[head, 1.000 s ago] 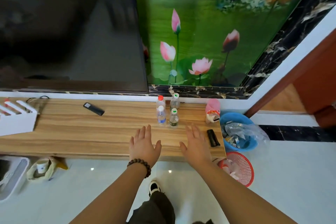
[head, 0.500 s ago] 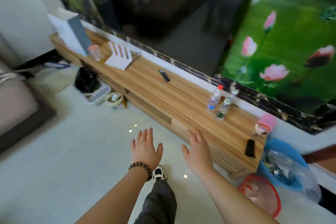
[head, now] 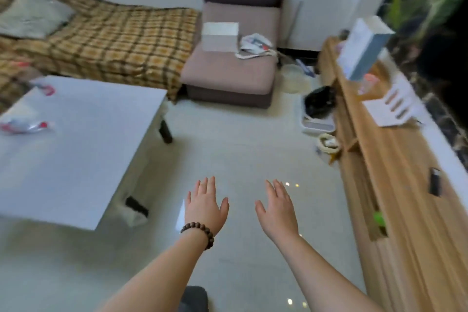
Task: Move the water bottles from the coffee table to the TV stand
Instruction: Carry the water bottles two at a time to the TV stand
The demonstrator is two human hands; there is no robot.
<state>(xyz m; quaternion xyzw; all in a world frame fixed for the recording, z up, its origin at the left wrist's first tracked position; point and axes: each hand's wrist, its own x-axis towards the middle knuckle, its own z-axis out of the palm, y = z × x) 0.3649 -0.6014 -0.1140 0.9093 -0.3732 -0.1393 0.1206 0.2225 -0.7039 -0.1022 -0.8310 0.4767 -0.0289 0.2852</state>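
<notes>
My left hand, with a bead bracelet at the wrist, and my right hand hang open over the pale floor, palms down, holding nothing. The white coffee table stands to the left. On its far left lie blurred clear items with red parts, which may be bottles; I cannot tell. The wooden TV stand runs along the right side. The bottles that stand on it are out of view.
A black remote, a white slotted rack and a white-and-grey box lie on the stand. A mauve armchair stands ahead, a plaid-covered sofa at far left. Bins and a black bag crowd the floor by the stand.
My view has swung left, away from the stand and its standing bottles toward the coffee table and armchair. Both hands stay open and empty in front of me.
</notes>
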